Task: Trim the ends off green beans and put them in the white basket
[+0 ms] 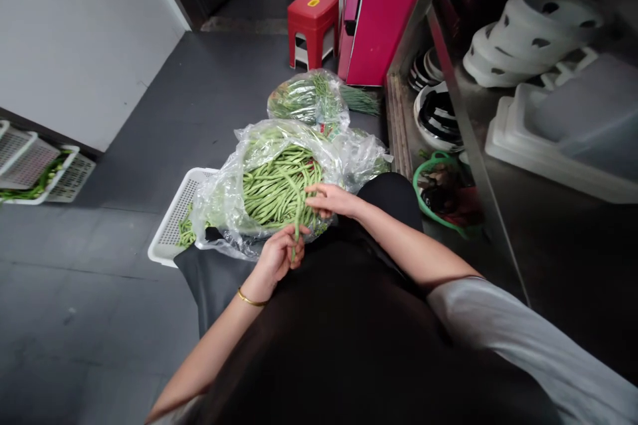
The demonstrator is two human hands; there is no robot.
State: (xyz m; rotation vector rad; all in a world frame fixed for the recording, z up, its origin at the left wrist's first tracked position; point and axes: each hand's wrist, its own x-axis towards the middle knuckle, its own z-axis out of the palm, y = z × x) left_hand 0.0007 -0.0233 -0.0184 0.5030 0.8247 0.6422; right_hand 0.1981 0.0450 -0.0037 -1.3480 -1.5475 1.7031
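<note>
My left hand [284, 254] is closed around the lower end of a long green bean [298, 212], which points up toward the pile. The fingers of my right hand [331, 200] are bent, with their tips at the same bean's upper part; the exact contact is too small to make out. Right beneath both hands lies a heap of green beans [266, 189] inside a wide-mouthed clear plastic bag [226, 202]. Left of the bag, a white perforated basket [167, 232] holds some bean pieces [187, 229], partly covered by the plastic.
Beyond the bag lie another bag of greens [304, 96] and a red stool [313, 13]. On the right, a metal shelf [503, 246] carries white containers [543, 26], above a green basket [419, 196]. White crates [74, 176] stand at the far left.
</note>
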